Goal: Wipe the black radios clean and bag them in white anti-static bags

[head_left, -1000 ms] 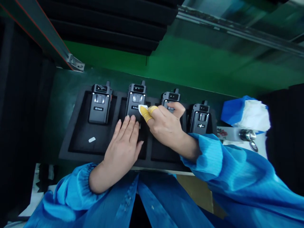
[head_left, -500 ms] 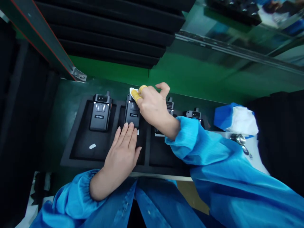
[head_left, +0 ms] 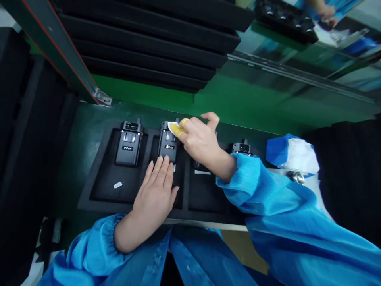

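My left hand (head_left: 156, 190) lies flat, fingers stretched out, its fingertips on the lower end of a black walkie-talkie (head_left: 167, 152) marked "Riton". Yellow finger cots cover two fingers of my right hand (head_left: 198, 137), which pinches a small white wipe (head_left: 173, 128) against that walkie-talkie's upper part. To the left, a similar walkie-talkie (head_left: 128, 153) rests in the black foam tray (head_left: 95, 174). A third walkie-talkie (head_left: 200, 164) is mostly hidden behind my right hand. Farther right, only the top of another walkie-talkie (head_left: 241, 147) shows past my sleeve.
A small white label-like piece (head_left: 118, 185) lies in the tray's left pocket. Black foam trays (head_left: 154, 43) are stacked behind. At right stand a blue box with white wipes (head_left: 300, 155) and a round metal object (head_left: 295, 177). Another person's hand (head_left: 326, 12) appears at top right.
My right hand has drawn the wipe from the walkie-talkie's top edge down and slightly right over its upper face. The left hand stays on the lower end. The whole view has shifted slightly.
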Available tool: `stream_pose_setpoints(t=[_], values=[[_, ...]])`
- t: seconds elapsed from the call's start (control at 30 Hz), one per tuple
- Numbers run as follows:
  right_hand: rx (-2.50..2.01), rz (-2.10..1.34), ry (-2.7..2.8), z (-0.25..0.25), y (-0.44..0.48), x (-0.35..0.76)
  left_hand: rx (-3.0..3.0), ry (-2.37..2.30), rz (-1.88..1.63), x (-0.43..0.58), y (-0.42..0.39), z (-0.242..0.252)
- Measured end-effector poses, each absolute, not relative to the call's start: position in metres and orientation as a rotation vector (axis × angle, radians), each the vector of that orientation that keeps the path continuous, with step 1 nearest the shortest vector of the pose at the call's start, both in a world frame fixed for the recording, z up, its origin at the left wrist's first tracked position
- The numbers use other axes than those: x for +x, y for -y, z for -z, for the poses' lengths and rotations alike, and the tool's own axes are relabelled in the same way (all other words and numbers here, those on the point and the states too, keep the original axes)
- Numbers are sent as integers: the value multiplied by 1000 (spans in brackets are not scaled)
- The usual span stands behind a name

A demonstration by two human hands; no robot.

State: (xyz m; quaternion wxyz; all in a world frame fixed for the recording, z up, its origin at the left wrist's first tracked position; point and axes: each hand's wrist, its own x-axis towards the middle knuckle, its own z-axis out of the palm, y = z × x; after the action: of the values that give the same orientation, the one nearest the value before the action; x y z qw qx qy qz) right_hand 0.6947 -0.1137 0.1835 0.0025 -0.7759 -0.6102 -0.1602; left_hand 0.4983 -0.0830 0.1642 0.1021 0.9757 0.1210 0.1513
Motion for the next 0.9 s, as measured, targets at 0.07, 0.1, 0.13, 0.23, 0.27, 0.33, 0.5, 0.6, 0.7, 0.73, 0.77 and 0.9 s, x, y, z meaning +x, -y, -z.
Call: stream_pose_setpoints(t=[0.07, 0.1, 0.13, 0.23, 0.27, 0.33, 0.5, 0.6, 0.7, 0.73, 0.77, 0.9], values=[[-2501, 519, 1859, -184, 125, 706, 2879, -353, -469, 499, 83, -164], [-2538, 527, 1816, -185, 131, 712, 2874, -350, -478, 499, 82, -164], [-2573, 535, 1759, -188, 136, 717, 2868, -346, -485, 500, 83, -163], [-2632, 550, 1577, -198, 145, 721, 2847, -325, -498, 500, 83, -162], [-2636, 543, 1541, -203, 145, 719, 2833, -319, -517, 500, 83, -162], [-2622, 511, 1534, -212, 141, 712, 2797, -325, -578, 496, 80, -165], [-2538, 421, 1628, -223, 115, 696, 2792, -488, -692, 470, 55, -178], [-2448, 369, 1744, -218, 91, 683, 2821, -632, -675, 454, 39, -177], [-2338, 343, 1877, -208, 60, 663, 2845, -683, -624, 446, 33, -169], [-2298, 337, 1933, -204, 51, 656, 2850, -685, -619, 446, 32, -167], [-2256, 333, 1996, -200, 42, 650, 2853, -686, -620, 446, 33, -165], [-2117, 363, 2212, -187, 26, 640, 2859, -690, -624, 447, 34, -163]])
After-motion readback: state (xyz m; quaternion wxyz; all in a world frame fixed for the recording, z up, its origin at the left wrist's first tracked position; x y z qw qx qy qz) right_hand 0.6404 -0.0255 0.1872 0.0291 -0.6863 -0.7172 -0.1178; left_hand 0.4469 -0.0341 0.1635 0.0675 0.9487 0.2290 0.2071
